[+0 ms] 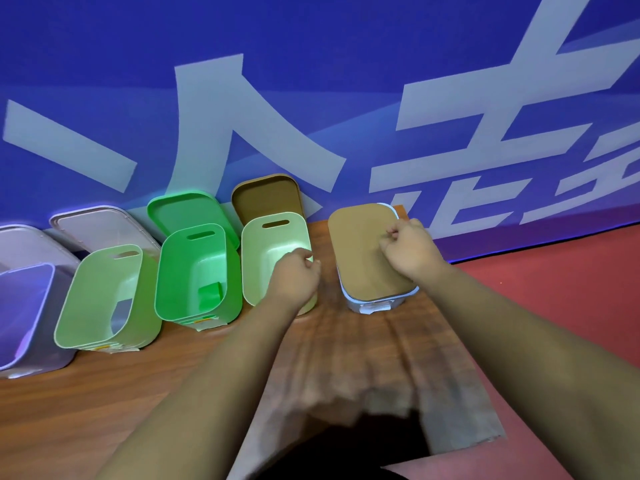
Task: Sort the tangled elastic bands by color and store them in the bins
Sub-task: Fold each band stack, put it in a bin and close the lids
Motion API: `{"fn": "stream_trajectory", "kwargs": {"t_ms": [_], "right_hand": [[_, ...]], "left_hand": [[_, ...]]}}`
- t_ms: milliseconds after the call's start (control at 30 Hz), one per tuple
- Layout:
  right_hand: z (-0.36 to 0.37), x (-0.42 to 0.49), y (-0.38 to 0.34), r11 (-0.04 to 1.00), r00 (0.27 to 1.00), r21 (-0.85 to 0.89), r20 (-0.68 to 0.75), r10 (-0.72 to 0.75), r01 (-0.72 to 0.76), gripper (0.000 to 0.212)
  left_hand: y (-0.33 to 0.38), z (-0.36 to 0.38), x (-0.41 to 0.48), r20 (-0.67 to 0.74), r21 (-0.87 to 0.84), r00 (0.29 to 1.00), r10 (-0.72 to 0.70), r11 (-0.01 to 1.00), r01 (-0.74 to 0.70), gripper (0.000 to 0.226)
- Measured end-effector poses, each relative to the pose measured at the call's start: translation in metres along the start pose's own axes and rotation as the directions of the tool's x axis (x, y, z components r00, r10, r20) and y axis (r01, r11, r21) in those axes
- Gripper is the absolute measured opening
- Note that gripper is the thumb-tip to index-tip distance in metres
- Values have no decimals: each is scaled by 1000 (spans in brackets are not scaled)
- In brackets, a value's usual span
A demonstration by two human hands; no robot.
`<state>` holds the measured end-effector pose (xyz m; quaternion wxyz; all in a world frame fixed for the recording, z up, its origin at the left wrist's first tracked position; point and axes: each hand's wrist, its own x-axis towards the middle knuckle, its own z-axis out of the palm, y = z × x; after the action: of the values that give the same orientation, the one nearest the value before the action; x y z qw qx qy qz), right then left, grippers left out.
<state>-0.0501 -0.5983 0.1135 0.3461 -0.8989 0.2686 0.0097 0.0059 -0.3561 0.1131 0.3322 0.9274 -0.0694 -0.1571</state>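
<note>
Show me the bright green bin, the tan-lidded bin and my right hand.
bright green bin (187,268): head view, inner wall.
tan-lidded bin (360,251): head view, lid top.
right hand (410,252): head view, back of hand.

The blue backdrop (311,46) shows large white characters "人工".

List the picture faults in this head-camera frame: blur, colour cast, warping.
Head view: the table between the forearms is smeared, and the left hand and right hand are soft, so nothing in their fingers can be made out; head view: the wall throws a blue-violet cast on the lilac bin at far left, and the bright green bin glows oversaturated; wide-angle warping tilts the bins outward.
</note>
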Motion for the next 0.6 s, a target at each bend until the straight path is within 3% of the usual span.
{"fn": "stream_trajectory", "kwargs": {"t_ms": [200,433,600], "right_hand": [[35,25,-73,990,989,15,41,-141,141,20],[71,70,-155,987,978,24,132,-160,158,47],[84,99,-193,992,978,-7,169,-124,127,60]], "left_hand": [[-17,-80,42,-125,-8,989,-75,997,75,39],[-33,-142,108,-150,18,979,-135,990,139,11],[-41,-142,134,-58,-18,982,-178,984,178,34]]}}
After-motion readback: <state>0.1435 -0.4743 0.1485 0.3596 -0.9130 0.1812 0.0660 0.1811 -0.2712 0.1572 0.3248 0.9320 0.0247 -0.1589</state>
